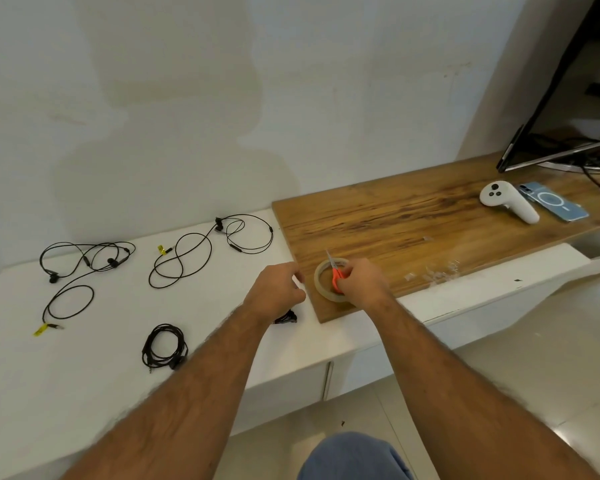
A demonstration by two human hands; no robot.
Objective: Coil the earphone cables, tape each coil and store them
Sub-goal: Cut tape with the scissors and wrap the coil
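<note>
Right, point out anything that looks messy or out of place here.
Small clear tape scraps lie scattered on the wooden board, right of the tape roll. Two earphone cables still sprawl uncoiled on the white counter.

Single head cam, wide-angle, looks fwd/down over white counter (84, 375), close range.
</note>
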